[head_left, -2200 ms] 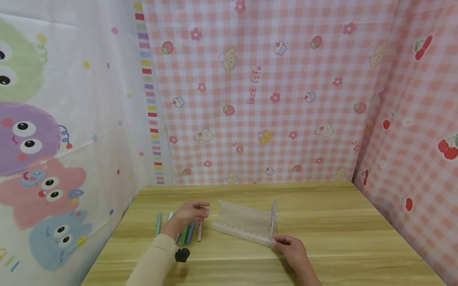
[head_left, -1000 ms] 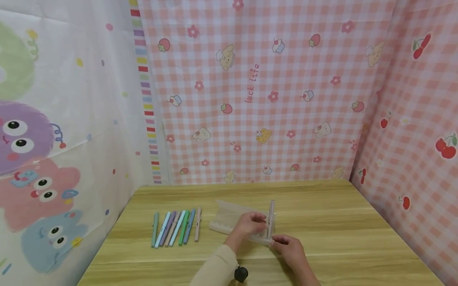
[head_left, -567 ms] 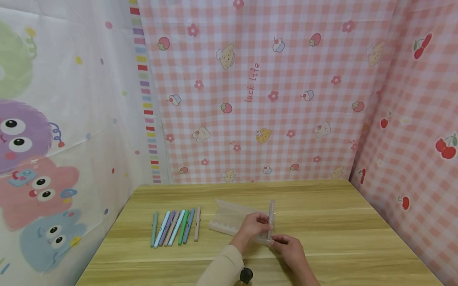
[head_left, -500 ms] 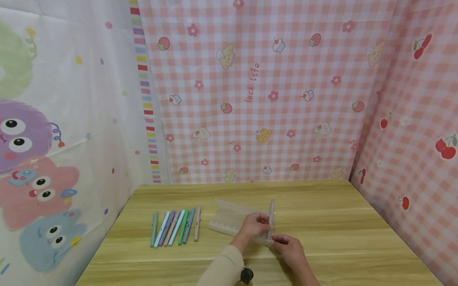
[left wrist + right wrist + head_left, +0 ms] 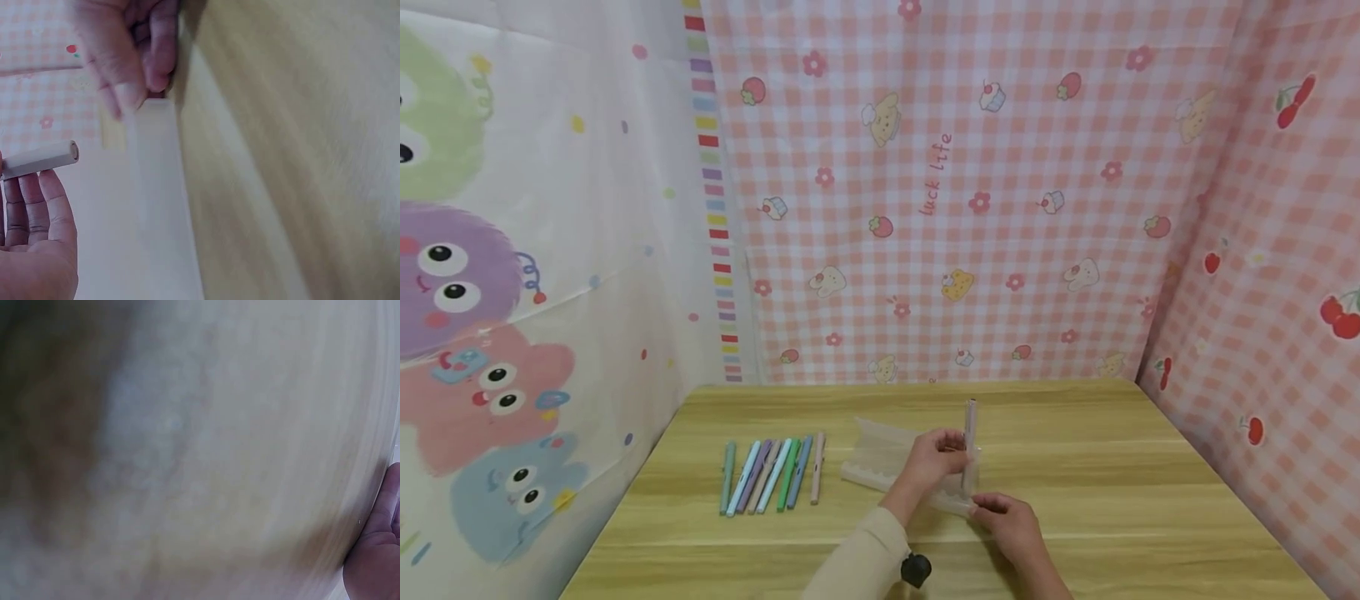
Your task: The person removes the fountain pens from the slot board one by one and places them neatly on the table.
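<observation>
Left hand (image 5: 934, 456) grip holding upright pen (image 5: 970, 433), right hand (image 5: 1009, 518) grip pinching clear case (image 5: 887, 458), pens (image 5: 771, 473) nearby

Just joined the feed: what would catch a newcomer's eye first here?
The left hand grips a pale pink pen held upright over the right end of a clear plastic pen case, mid-table. The right hand holds the case's near right corner. To the left, a row of pastel pens lies side by side on the wooden table.

Left arm: long cream sleeve (image 5: 857, 562) down to the wrist, small round black camera unit (image 5: 916, 570) strapped at the cuff. Right forearm bare, no sleeve visible. Left hand (image 5: 934, 458) and right hand (image 5: 1011, 525) ungloved, no rings visible.
</observation>
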`<state>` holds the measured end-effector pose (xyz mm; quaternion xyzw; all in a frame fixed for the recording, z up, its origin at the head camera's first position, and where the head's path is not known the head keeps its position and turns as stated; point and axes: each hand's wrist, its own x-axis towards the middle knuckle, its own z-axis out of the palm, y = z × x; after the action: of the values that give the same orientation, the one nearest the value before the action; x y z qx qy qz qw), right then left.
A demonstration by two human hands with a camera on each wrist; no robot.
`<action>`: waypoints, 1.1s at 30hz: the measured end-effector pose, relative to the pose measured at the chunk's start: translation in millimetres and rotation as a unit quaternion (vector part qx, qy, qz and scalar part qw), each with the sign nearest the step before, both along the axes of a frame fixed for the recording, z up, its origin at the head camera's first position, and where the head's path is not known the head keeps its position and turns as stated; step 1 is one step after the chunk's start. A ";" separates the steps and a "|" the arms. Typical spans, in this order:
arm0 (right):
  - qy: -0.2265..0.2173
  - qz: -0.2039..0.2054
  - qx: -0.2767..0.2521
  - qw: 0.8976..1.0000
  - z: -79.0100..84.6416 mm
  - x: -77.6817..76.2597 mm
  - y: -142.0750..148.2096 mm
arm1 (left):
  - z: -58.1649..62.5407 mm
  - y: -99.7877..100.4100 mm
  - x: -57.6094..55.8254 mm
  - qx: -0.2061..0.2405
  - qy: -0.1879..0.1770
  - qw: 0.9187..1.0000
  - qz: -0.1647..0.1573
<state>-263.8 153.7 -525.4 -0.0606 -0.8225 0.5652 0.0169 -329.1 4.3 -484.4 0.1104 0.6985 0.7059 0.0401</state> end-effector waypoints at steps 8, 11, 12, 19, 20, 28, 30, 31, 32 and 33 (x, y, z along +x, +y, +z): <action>0.006 -0.002 -0.003 1.000 -0.1 1.2 -0.9 | 25.4 -19.6 0.9 0.025 -0.013 1.000 0.008; 0.009 -0.004 -0.001 1.000 0.2 1.4 -1.3 | 26.8 -29.5 -4.0 0.024 -0.016 0.999 0.015; 0.009 -0.005 -0.001 1.000 0.0 1.3 -1.3 | 23.2 -31.8 -8.6 0.024 -0.017 0.999 0.019; 0.012 -0.006 -0.001 1.000 -1.7 0.0 -1.4 | 17.5 -48.7 -19.5 0.019 -0.023 0.999 0.045; 0.012 -0.006 -0.001 1.000 -1.9 -0.1 -1.3 | 18.6 -50.6 -19.1 0.020 -0.024 0.998 0.046; 0.001 -0.004 -0.002 1.000 -0.4 0.5 -1.8 | 23.3 -67.3 -20.8 0.011 -0.028 0.998 0.052; 0.001 -0.003 -0.001 1.000 0.2 0.6 -1.6 | 25.2 -71.8 -22.4 0.012 -0.029 0.998 0.053; 0.003 -0.003 0.000 1.000 0.2 0.5 -1.5 | 25.9 -74.1 -23.1 0.011 -0.028 0.998 0.055; 0.004 -0.003 0.000 1.000 0.3 0.5 -1.4 | 27.4 -76.4 -23.2 0.010 -0.029 0.998 0.057; 0.006 -0.003 0.000 1.000 0.2 0.4 -1.3 | 29.0 -78.7 -23.2 0.010 -0.030 0.998 0.061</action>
<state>-263.4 152.4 -525.2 -0.0602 -0.8225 0.5651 0.0235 -352.3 -74.4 -455.4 0.0472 0.6951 0.7172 0.0167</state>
